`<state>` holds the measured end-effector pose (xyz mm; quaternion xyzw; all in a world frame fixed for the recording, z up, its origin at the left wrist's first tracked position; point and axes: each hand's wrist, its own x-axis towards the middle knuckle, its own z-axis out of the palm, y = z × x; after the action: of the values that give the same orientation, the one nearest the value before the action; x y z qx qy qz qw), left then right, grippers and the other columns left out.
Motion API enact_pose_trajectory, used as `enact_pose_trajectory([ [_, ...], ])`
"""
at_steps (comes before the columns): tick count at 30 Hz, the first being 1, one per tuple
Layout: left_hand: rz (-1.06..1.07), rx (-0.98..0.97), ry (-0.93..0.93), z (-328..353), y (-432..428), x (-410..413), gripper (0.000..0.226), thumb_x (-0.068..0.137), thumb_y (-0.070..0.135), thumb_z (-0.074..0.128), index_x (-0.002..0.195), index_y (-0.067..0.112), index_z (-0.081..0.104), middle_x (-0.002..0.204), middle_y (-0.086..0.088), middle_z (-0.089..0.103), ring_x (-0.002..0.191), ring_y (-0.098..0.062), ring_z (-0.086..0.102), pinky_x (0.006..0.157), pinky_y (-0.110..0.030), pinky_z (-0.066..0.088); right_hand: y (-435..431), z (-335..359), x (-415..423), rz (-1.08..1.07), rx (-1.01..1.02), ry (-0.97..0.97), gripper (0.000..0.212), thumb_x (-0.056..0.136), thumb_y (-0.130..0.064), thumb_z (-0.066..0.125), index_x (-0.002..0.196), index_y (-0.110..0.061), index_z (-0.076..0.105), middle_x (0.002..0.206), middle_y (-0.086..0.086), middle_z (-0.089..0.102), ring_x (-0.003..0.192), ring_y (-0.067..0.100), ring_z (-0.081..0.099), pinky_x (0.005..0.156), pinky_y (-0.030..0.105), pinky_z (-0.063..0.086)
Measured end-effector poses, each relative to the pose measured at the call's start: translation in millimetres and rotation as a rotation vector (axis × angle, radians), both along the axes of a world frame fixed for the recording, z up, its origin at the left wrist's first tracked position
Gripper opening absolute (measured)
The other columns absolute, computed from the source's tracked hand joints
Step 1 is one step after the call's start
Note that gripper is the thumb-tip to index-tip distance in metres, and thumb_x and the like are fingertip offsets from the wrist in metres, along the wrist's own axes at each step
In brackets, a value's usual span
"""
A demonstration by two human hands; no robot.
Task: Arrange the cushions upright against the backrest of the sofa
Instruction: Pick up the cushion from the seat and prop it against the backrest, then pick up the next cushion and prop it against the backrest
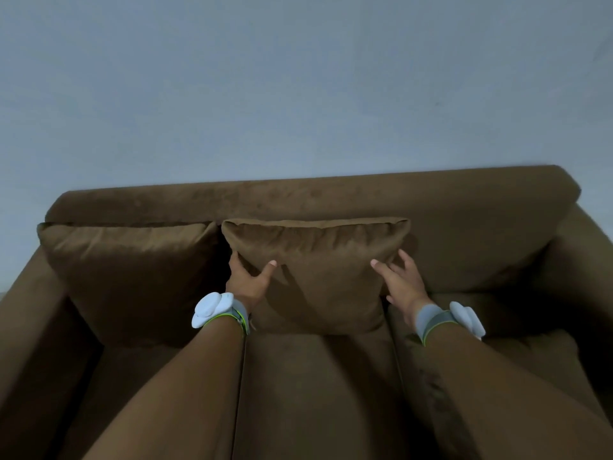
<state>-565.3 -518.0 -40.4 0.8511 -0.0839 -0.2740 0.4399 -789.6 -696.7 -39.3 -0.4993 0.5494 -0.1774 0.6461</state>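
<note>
Two brown cushions stand upright against the backrest (464, 194) of a brown sofa. The left cushion (132, 277) leans in the sofa's left corner. The middle cushion (318, 270) stands beside it, touching it. My left hand (248, 277) grips the middle cushion's left edge, thumb on the front face and fingers behind the edge. My right hand (401, 280) rests on the cushion's right edge with fingers spread and lying flat against it. Both wrists wear grey bands with white devices.
The sofa's right armrest (583, 260) and left armrest (30, 343) bound the seat (315, 393). The backrest's right part has no cushion in front of it. A plain grey-blue wall (298, 78) rises behind the sofa.
</note>
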Motion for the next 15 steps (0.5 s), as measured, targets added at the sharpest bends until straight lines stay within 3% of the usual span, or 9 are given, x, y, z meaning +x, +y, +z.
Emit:
enact_pose_trajectory([
  [6,-0.041,-0.028,-0.028,45.6,8.7,-68.8,0.090,0.087,0.050,0.069,0.159,0.021,0.022,0.150,-0.010,0.050,0.137,-0.031,0.047,0.112,-0.035,0.035,17.7,49.5,-67.8,0.006,-0.102,-0.045,0.085,0.090,-0.034,0.075,0.160,-0.027,0.028,0.158,0.013,0.044,0.140,0.024,0.046,0.113,0.045,0.039],
  [11,-0.149,-0.128,0.006,86.6,8.6,-173.8,0.118,0.064,0.067,0.075,0.157,0.016,0.022,0.150,-0.015,0.047,0.137,-0.028,0.047,0.115,-0.038,0.035,27.2,101.9,-184.4,-0.004,-0.211,-0.089,0.094,0.083,-0.047,0.078,0.159,-0.030,0.027,0.158,0.009,0.043,0.140,0.021,0.045,0.116,0.050,0.036],
  [15,-0.158,-0.207,-0.001,98.4,7.1,-275.3,0.139,0.041,0.083,0.075,0.153,0.015,0.028,0.140,-0.008,0.055,0.126,-0.022,0.056,0.110,-0.039,0.041,34.0,134.6,-293.4,0.010,-0.307,-0.052,0.099,0.079,-0.052,0.079,0.160,-0.030,0.026,0.158,0.007,0.042,0.142,0.020,0.043,0.116,0.048,0.036],
])
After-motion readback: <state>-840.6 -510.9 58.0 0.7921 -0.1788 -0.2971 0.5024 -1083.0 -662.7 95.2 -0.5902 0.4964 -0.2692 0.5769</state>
